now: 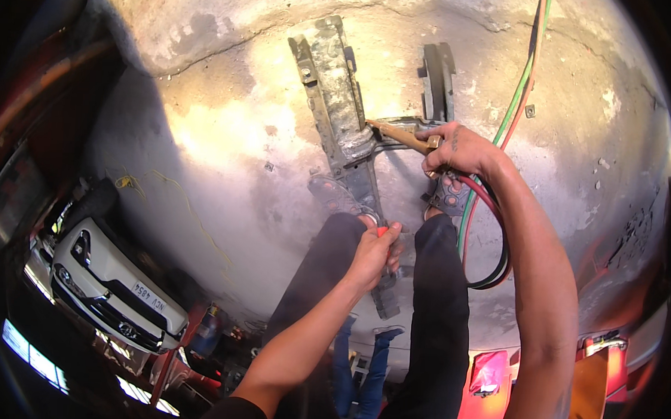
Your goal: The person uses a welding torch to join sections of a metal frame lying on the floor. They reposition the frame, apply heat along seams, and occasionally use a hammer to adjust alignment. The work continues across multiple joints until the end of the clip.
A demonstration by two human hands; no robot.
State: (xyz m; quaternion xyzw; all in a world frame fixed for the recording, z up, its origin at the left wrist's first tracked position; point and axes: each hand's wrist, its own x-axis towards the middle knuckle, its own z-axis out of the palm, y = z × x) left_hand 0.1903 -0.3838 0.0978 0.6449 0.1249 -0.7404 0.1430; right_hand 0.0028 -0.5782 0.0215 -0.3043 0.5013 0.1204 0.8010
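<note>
right hand (462, 147) is clenched round a brass torch (402, 136), tip on the rusty, flaky steel bracket (340, 105) lying on rough concrete floor (227, 130). left hand (375, 252) pinches a small red lighter (382, 231) nearer. rubbery red and green hoses (493, 209) loop right.

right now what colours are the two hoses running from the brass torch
One green, one red, clearest in the head view.

A worn, stained concrete floor (227, 130) carries a long grey metal bracket (338, 105) at twelve o'clock, a dark curved metal piece (438, 79) at one o'clock beside it, and a small nut (531, 111) farther toward two o'clock.
</note>
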